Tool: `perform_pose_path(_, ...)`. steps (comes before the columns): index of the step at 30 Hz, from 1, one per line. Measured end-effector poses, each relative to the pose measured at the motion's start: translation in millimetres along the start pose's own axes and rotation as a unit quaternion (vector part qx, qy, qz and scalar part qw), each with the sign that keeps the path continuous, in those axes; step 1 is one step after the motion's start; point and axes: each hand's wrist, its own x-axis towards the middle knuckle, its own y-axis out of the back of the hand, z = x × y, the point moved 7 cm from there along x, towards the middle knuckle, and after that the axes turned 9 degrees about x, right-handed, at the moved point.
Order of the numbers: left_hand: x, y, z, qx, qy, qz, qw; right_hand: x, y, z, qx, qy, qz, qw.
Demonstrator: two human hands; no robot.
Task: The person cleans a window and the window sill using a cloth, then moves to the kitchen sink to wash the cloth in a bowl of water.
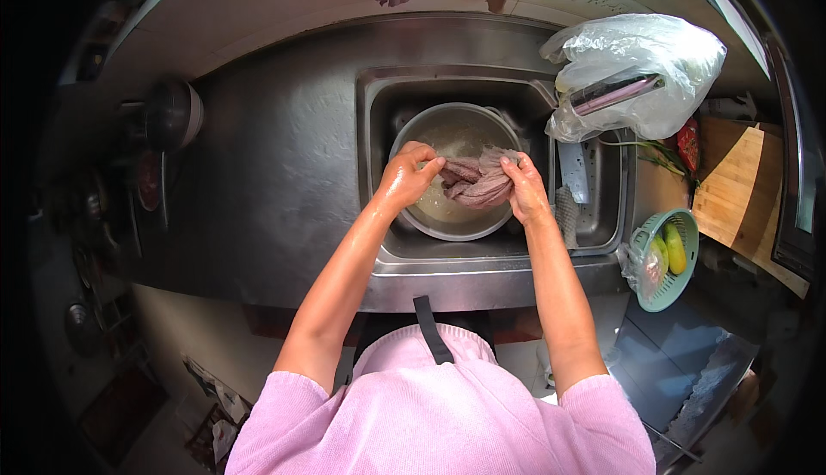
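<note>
A wet, pinkish-brown cloth (476, 184) hangs bunched between my two hands, above a round metal basin (459, 235). Cloudy water (445, 136) stands in the basin, which sits inside the larger bowl of a stainless steel sink (445, 266). My left hand (408, 175) pinches the cloth's left end between thumb and fingers. On the other side, my right hand (526, 186) grips the bunched right end. Both hands and forearms glisten with water.
Right of the basin, a cleaver-like blade (574, 171) and a grey textured cloth (568, 215) lie in the smaller sink bowl. A plastic bag (671, 55) bulges behind. Further right are a wooden cutting board (735, 184) and a green basket (653, 301) with yellow-green produce.
</note>
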Motion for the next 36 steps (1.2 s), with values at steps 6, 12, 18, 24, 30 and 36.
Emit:
perform_pose_path(6, 4, 47, 60, -0.071, 0.037, 0.047, 0.996, -15, 12, -42, -0.227, 0.110, 0.088, 0.964)
perform_pose_path(12, 14, 118, 16, -0.183, 0.066, 0.207, 0.959, -31, 50, -89, -0.414, 0.252, 0.175, 0.857)
perform_pose_path(18, 10, 149, 61, -0.247, -0.021, 0.196, 0.949, -66, 24, -127, -0.340, 0.258, 0.147, 0.893)
perform_pose_path(24, -6, 121, 46, -0.201, 0.044, 0.166, 0.964, -66, 20, -102, -0.321, 0.243, 0.132, 0.906)
perform_pose_path(30, -37, 19, -71, -0.094, 0.309, 0.053, 0.945, -33, 41, -21, -0.576, 0.109, 0.141, 0.798)
perform_pose_path(36, -35, 17, 27, 0.095, 0.050, -0.027, 0.994, -62, -71, -16, -0.516, 0.196, -0.146, 0.821)
